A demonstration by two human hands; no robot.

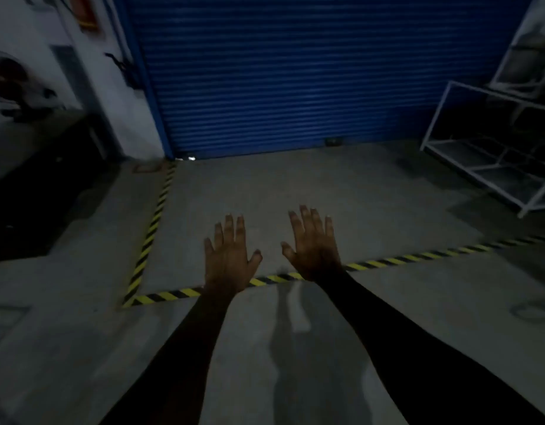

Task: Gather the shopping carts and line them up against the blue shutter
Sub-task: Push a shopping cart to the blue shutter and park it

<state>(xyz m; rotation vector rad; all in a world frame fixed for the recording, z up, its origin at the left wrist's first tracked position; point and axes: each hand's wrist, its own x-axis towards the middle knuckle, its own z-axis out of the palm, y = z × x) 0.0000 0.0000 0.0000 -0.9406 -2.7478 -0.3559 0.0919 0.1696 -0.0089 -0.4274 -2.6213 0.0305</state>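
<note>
Your left hand (226, 259) and right hand (312, 246) | lower centre | both grips wide, empty | shutter (295, 72) top centre

One closed blue ribbed metal roller shutter (289, 75). Two bare hands, both empty, fingers spread: left hand (226, 260), right hand (312, 246). Two dark long sleeves (397, 342). Two yellow-and-black striped hazard tape lines (151, 228) on grey concrete floor, meeting at one corner. One white metal-frame rack (492, 148) at right, lying tilted. One blurred dark round fan-like object (10, 84) at left; kind unclear.
</note>
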